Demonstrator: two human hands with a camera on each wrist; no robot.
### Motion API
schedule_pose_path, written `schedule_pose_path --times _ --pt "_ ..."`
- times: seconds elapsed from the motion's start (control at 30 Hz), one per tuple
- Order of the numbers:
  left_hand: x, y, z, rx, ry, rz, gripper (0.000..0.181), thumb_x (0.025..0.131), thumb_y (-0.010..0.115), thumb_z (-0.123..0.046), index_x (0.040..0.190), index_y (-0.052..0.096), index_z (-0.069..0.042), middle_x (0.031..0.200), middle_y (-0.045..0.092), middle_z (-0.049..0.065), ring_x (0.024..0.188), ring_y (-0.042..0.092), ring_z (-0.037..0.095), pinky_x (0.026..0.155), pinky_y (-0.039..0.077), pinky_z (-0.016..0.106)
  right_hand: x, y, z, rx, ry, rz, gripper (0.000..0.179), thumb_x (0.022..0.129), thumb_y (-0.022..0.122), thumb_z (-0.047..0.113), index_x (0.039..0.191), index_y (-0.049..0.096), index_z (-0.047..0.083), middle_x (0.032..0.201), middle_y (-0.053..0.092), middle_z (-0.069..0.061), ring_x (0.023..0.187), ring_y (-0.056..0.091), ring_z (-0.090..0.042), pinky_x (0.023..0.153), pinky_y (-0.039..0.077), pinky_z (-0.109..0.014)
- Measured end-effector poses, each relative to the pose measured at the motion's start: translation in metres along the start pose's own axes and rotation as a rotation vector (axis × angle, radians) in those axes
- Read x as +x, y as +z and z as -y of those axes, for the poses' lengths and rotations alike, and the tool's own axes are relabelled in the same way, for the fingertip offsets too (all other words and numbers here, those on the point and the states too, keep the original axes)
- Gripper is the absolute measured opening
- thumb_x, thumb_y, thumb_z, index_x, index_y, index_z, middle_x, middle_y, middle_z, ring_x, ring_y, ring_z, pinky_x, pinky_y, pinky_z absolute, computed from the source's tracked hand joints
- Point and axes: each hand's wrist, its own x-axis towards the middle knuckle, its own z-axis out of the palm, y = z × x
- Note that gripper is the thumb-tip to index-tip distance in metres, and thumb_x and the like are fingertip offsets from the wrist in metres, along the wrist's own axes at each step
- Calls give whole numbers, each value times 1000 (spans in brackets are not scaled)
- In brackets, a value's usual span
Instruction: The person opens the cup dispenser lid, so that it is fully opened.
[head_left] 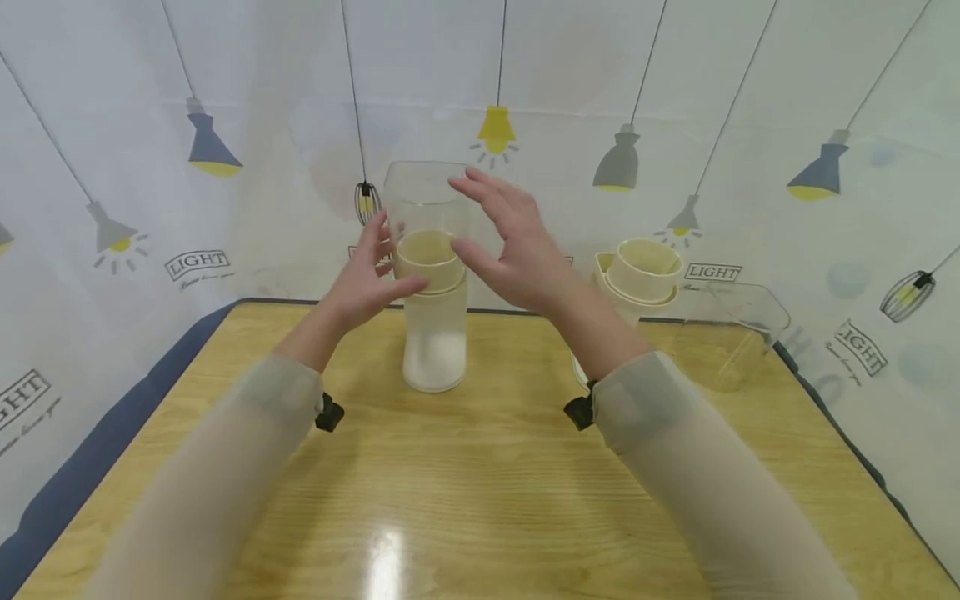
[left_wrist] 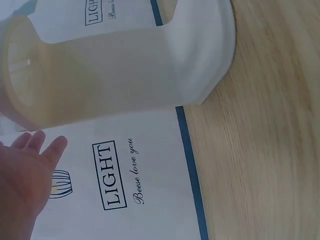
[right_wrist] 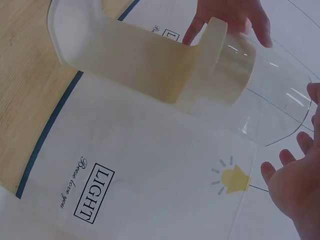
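A pale stand (head_left: 435, 354) with a cream collar (head_left: 431, 262) rises from the wooden table. Around and above the collar sits a clear, open-topped container (head_left: 423, 183). My left hand (head_left: 360, 287) is at the container's left side, thumb stretched across the front by the collar and fingers spread. On the other side, my right hand (head_left: 517, 242) has extended fingers at the upper rim and its thumb lower, near the collar. The right wrist view shows the clear wall (right_wrist: 280, 95) between both hands, with the right fingertips (right_wrist: 268, 170) just beside the rim.
At the right, a second cream-topped stand (head_left: 648, 271) is partly hidden behind my right forearm. Beyond it, a transparent container (head_left: 738, 333) is on the table (head_left: 480, 492). A cloth printed with lamps (head_left: 285, 183) hangs close behind the table's back edge.
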Motion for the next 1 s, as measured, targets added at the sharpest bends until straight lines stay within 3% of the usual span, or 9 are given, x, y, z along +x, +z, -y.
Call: schedule_pose_path --times 0.07,0.17,0.37,0.67,0.83,1.0 --pt "5 3 0 -26 10 -6 121 90 87 -53 176 5 -35 183 24 7 168 27 35 134 27 65 6 5 3 -14 -17 30 65 108 68 27 168 44 18 177 39 -6 165 30 -29 137 25 -51" --pt "10 7 0 -52 5 -21 119 88 88 -56 175 9 -35 180 31 8 163 36 38 130 34 67 9 12 6 -41 -40 46 64 109 67 28 168 45 17 173 43 -8 162 37 -30 136 29 -50" --pt "10 13 1 -37 -4 -47 105 91 87 -38 171 19 -29 167 46 13 147 50 36 121 46 64 4 16 6 -28 5 28 58 109 68 30 164 50 18 172 42 -6 161 41 -24 132 38 -48" --pt "-6 25 6 19 10 -96 112 86 94 -33 171 20 -33 159 44 13 134 50 32 112 49 61 -1 15 2 26 81 -7 60 109 69 36 161 49 15 174 39 -4 163 39 -21 133 36 -47" --pt "-15 37 7 45 22 -166 115 83 97 -35 171 22 -32 163 38 14 136 46 32 110 48 59 -2 17 -1 70 87 -50 66 105 76 33 160 47 9 172 41 -6 157 47 -29 132 38 -46" --pt "-25 52 1 97 15 -255 120 78 99 -44 170 23 -31 167 33 13 146 43 30 118 46 58 -3 19 -5 117 81 -84 69 103 80 30 156 43 7 171 42 -7 150 55 -35 129 41 -44"
